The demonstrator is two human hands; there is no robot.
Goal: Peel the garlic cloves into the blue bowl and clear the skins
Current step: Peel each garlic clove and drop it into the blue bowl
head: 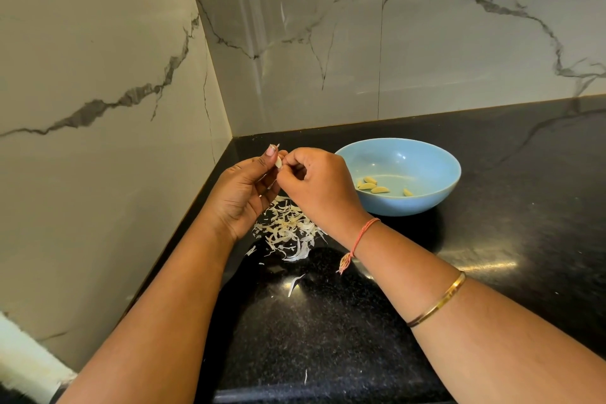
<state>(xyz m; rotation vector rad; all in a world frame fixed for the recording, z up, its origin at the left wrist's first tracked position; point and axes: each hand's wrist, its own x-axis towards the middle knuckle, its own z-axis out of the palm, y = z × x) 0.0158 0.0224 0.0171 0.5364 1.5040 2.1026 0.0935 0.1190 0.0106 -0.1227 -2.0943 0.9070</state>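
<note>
Partway through, by the look of it. Four or five peeled cloves [372, 186] already lie in the bottom of the blue bowl [436, 157], which sits on the black counter [492, 207] to the right of the hands. Another garlic clove [279, 162] is being worked now: the left hand [244, 193] pinches it between thumb and fingertips, and the right hand [319, 185], fingers curled, picks at its skin, though whether it grips the clove itself or only the peel I cannot tell. A loose heap of skins [288, 231] lies on the counter right under the hands, with stray flakes [296, 283] nearer. No unpeeled cloves show elsewhere, so I judge this may be among the last; clearing the skins has not begun.
</note>
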